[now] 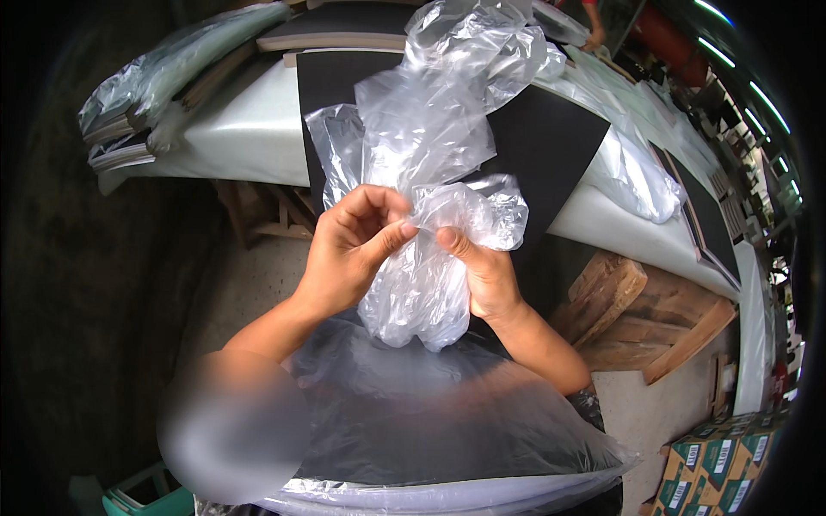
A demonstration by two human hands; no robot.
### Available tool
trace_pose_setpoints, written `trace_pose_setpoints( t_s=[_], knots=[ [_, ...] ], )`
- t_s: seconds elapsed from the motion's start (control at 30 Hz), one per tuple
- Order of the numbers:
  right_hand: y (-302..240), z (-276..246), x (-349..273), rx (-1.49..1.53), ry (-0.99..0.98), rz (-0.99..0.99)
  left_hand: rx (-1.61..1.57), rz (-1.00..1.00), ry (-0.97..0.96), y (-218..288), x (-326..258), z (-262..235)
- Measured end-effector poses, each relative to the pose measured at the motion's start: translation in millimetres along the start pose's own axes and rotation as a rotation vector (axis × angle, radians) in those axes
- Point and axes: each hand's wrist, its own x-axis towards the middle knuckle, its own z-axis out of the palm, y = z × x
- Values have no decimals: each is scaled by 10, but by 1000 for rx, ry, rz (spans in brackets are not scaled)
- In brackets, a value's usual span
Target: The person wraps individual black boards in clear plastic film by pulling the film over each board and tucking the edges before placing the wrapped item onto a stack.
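Note:
A bunched length of clear plastic film (422, 292) hangs between my hands; whether it is a bag or a loose sheet I cannot tell. My left hand (348, 245) pinches its edge between thumb and fingertips near the middle of the view. Close beside it, my right hand (489, 273) grips the film, thumb on top and most fingers hidden behind the folds. Crumpled film runs away from me over a black sheet (551, 146), which lies on the table and overhangs its front edge.
Right before me is a dark surface under clear film (404, 430). Film-wrapped stacks (189, 64) lie at the far left. A wooden pallet (654, 314) and printed cartons (714, 464) stand at the right. Another person's hand (594, 37) shows at the back. A green container (151, 494) sits lower left.

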Motion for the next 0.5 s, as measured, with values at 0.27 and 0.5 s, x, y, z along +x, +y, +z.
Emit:
trace_pose_setpoints(
  t_s=[0.27,0.5],
  knots=[
    [110,-71,-28,78,29,72,68,-161,-58,-56,-30,-20],
    [100,-74,-54,16,14,53,28,-145,-33,-56,-40,-50]
  ],
)
